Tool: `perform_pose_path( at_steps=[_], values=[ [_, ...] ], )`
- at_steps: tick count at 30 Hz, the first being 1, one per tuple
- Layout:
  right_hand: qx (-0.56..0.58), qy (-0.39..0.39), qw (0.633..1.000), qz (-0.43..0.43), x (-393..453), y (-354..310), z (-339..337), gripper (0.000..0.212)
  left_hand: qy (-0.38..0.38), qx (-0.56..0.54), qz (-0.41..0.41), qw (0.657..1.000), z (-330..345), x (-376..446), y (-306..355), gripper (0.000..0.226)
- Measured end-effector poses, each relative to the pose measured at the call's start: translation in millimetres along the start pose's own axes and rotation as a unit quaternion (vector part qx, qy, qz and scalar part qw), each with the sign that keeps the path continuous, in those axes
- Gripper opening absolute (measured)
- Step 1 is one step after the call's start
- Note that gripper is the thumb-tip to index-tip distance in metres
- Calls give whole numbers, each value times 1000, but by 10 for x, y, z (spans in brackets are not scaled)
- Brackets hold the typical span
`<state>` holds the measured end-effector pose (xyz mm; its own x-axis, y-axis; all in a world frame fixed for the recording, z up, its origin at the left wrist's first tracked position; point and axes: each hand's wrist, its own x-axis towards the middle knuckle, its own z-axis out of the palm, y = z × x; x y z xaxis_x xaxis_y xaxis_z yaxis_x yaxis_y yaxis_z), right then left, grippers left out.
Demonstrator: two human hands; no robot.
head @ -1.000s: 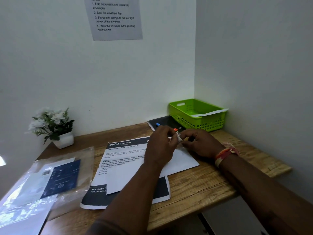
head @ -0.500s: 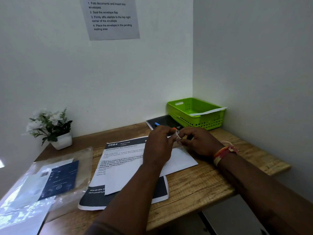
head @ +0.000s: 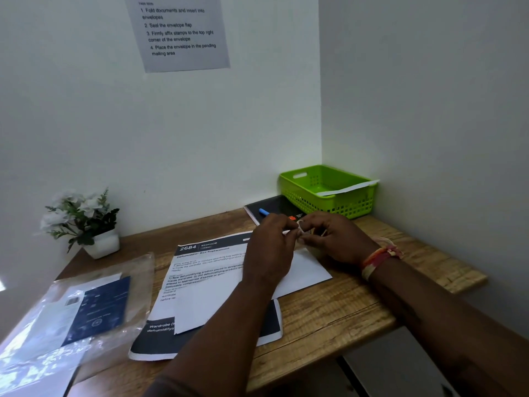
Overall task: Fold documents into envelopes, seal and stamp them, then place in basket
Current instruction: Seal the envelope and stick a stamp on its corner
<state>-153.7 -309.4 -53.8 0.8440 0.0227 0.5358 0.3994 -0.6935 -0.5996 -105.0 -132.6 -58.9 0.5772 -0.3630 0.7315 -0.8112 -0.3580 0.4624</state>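
Note:
A white envelope (head: 217, 299) lies across a printed document (head: 200, 270) on the wooden desk (head: 329, 319). Above the envelope's far right corner my left hand (head: 269, 250) and my right hand (head: 335, 239) meet, both pinching a small white piece (head: 300, 229), probably a stamp or its backing; I cannot tell which. A green basket (head: 312, 193) stands in the back right corner with a white envelope (head: 346, 188) lying across its rim.
A black notebook (head: 274, 207) with a blue pen (head: 264, 212) and a small orange thing (head: 292, 218) lies behind my hands. A potted white flower (head: 83, 222) stands at the back left. A clear plastic bag (head: 71, 310) with papers lies front left. An instruction sheet (head: 180, 32) hangs on the wall.
Both hands stay together on the small white piece, with only slight finger movement. The view has shifted a little.

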Motion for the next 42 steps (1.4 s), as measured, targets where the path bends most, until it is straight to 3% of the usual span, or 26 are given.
perform_pose_path(
  at_steps=[10, 16, 24, 32, 38, 42],
  values=[
    [25, -7, 1000, 13, -2, -9, -9, 12, -1, -30, -17, 999, -29, 1, 19, 8],
    [55, -1, 998, 26, 4, -8, -1, 13, 1, -134, -132, 982, -47, 28, -25, 1],
    [73, 15, 996, 50, 10, -5, 3, 8, -13, -200, -196, 960, -86, 54, -56, 5],
    [83, 6, 995, 52, 7, 9, 15, 5, -17, -175, -182, 967, -87, 46, -25, 4],
    [85, 17, 995, 56, -3, -38, 8, 50, -17, -134, -139, 981, -120, 41, 10, 4],
    [32, 1, 999, 40, -23, -84, -2, 42, -25, -79, -94, 992, -144, 32, 21, 5]
  ],
)
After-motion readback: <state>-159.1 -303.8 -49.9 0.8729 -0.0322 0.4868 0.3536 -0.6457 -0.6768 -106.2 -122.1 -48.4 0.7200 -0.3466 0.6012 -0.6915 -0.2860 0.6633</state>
